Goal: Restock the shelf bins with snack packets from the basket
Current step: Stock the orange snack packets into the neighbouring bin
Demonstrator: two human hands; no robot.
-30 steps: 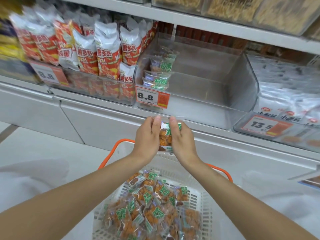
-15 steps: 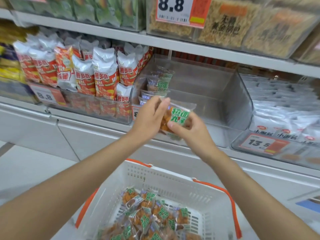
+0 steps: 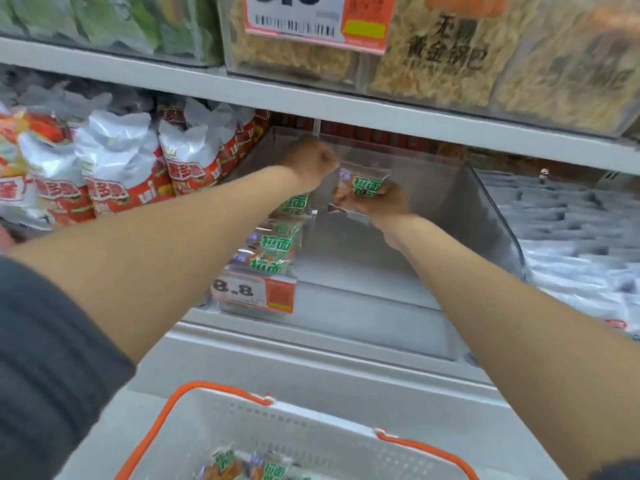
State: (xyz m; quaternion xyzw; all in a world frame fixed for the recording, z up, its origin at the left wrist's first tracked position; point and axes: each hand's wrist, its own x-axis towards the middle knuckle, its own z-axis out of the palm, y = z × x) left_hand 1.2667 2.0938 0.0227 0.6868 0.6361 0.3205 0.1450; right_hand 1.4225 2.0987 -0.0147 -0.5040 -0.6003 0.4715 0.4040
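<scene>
Both my arms reach deep into the clear plastic shelf bin [image 3: 491, 216]. My right hand [image 3: 377, 202] grips a snack packet [image 3: 363, 185] with a green and white label, held near the back of the bin. My left hand [image 3: 311, 161] hovers just left of it, fingers curled; whether it touches the packet I cannot tell. A row of matching packets [image 3: 273, 247] lies along the bin's left side. At the bottom edge sits the white basket [image 3: 311, 431] with orange handles, with more packets [image 3: 242, 469] inside.
Red and silver snack bags [image 3: 117, 168] fill the bin to the left. White packets [image 3: 571, 230] fill the bin to the right. A shelf edge [image 3: 346, 105] with bins of golden snacks runs just above my hands. An 8.8 price tag [image 3: 252, 292] hangs at the bin's front.
Both hands moved forward and up from the bin's front edge to deep inside it, carrying the packet. The view moved closer to the shelf, and the basket dropped toward the frame's bottom.
</scene>
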